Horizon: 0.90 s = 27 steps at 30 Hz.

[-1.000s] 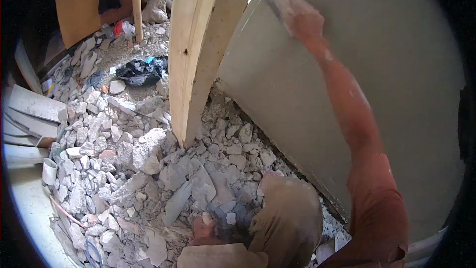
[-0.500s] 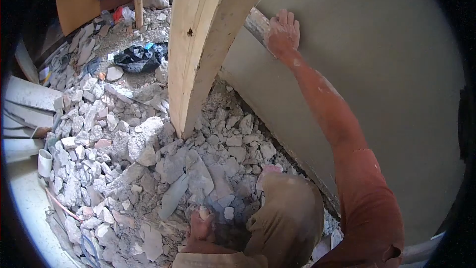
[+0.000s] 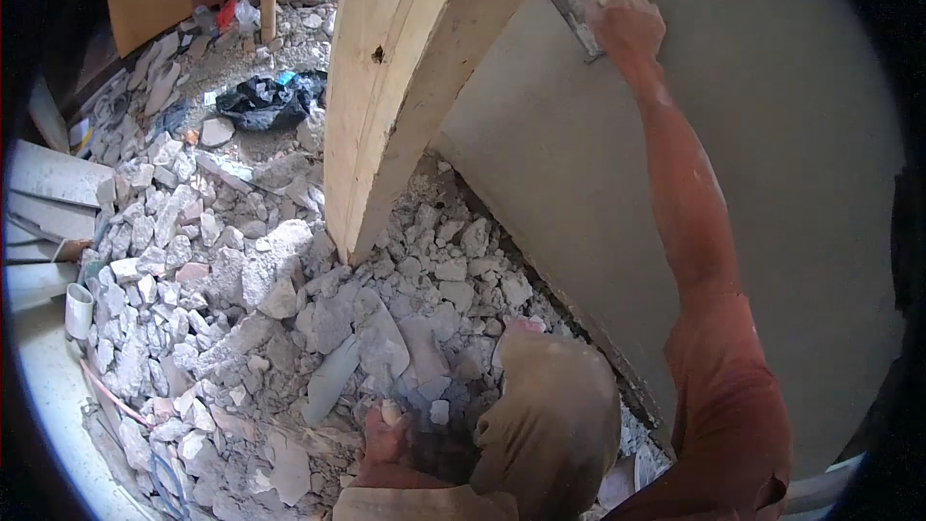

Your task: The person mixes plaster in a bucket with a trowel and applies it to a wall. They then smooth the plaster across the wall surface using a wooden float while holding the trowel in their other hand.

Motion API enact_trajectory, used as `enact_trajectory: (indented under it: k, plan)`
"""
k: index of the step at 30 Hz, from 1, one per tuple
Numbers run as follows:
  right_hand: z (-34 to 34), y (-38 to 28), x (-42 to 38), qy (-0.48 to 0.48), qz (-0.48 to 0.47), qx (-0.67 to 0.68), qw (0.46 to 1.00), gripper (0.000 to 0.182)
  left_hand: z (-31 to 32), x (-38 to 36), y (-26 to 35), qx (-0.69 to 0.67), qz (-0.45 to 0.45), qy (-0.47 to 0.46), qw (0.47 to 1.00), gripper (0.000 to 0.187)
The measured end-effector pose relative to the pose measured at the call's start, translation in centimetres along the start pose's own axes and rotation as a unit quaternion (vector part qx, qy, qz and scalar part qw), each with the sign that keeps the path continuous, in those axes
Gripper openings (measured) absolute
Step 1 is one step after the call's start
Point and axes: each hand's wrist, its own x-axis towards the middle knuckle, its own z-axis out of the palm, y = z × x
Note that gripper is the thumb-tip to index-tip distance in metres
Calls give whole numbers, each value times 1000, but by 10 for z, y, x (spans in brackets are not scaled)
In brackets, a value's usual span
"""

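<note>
My right hand [image 3: 629,21] is closed on a plastering trowel [image 3: 571,2], fingers wrapped over its grip. The trowel's flat, plaster-smeared blade lies against a grey plastered wall [image 3: 781,164], and its upper end passes behind a wooden post [image 3: 405,87]. The right arm is stretched up along the wall in a reddish sleeve. My left hand is out of the picture. A bent knee [image 3: 555,415] in dusty trousers and what looks like a bare foot [image 3: 386,439] are at the bottom.
Broken rubble [image 3: 241,280] covers the ground. The post stands in it close to the wall. A black plastic bag [image 3: 270,101] lies farther back. On the left are stacked pale boards [image 3: 58,178] and a short white pipe [image 3: 79,311].
My right hand and the trowel have moved up and to the right along the wall. The view has shifted slightly.
</note>
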Motion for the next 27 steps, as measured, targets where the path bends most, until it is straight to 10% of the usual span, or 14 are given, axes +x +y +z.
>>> enact_trajectory:
  k: [8, 27]
  plan:
    - [32, -65, -75, -212, 52, 120, 969, 27, -1, 3, -7, 28, 35, 9, 999, 19]
    - [16, -30, -9, -138, 67, 57, 987, 24, -5, 2, -7, 134, -8, 30, 990, 22]
